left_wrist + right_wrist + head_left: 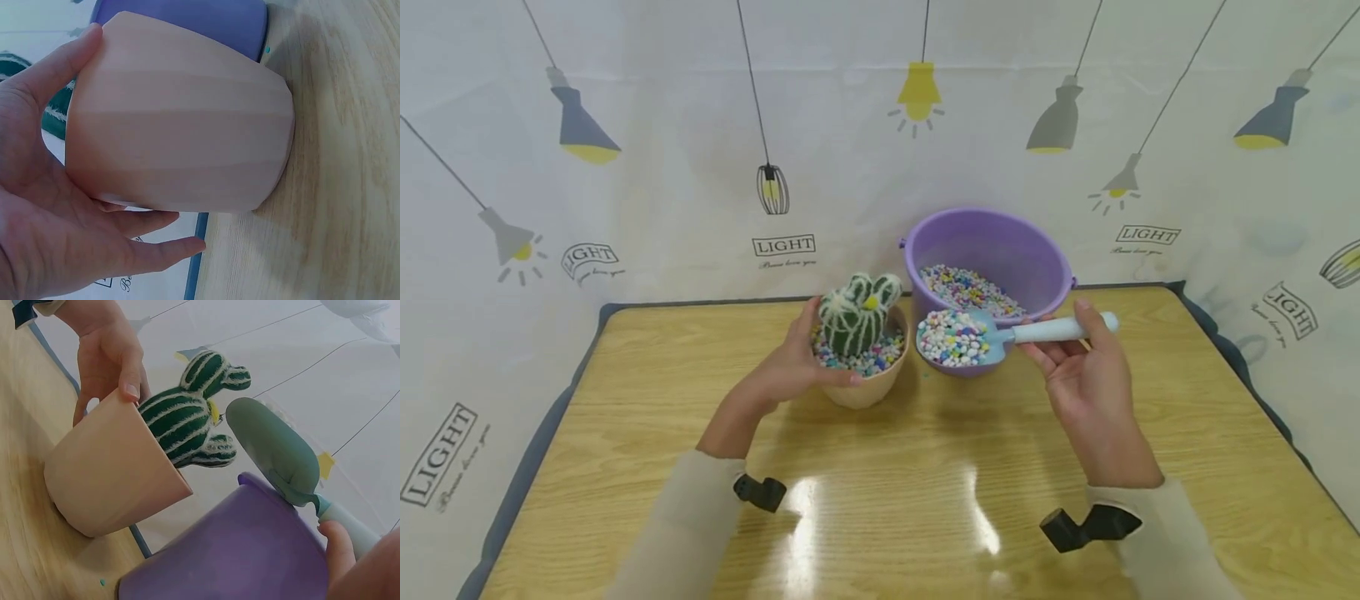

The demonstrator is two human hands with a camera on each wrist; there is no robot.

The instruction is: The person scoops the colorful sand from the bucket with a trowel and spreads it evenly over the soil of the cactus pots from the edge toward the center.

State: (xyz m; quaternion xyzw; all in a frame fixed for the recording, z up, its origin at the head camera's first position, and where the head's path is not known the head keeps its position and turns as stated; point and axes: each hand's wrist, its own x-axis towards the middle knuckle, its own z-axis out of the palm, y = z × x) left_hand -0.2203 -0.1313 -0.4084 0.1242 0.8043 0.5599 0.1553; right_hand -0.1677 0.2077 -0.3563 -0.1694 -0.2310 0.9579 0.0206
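My left hand (pixel 790 367) grips a peach flower pot (pixel 865 385) that stands on the wooden table (pixel 880 500); thumb and fingers wrap its side (pixel 181 144). A green striped cactus (pixel 856 315) sits in the pot amid coloured pebbles, also seen leaning out of the pot (pixel 184 422). My right hand (pixel 1086 367) holds the pale handle of a light blue scoop (pixel 1000 333), heaped with coloured pebbles (pixel 953 337), level above the front rim of a purple bucket (pixel 992 250). The scoop's underside (pixel 275 450) hangs between cactus and bucket (pixel 237 550).
The bucket holds more coloured pebbles (pixel 966 289) and stands at the table's back edge, touching the pot's right side. A white curtain printed with lamps (pixel 917 96) closes off the back and both sides. A tiny green pebble (pixel 102 582) lies on the table near the bucket.
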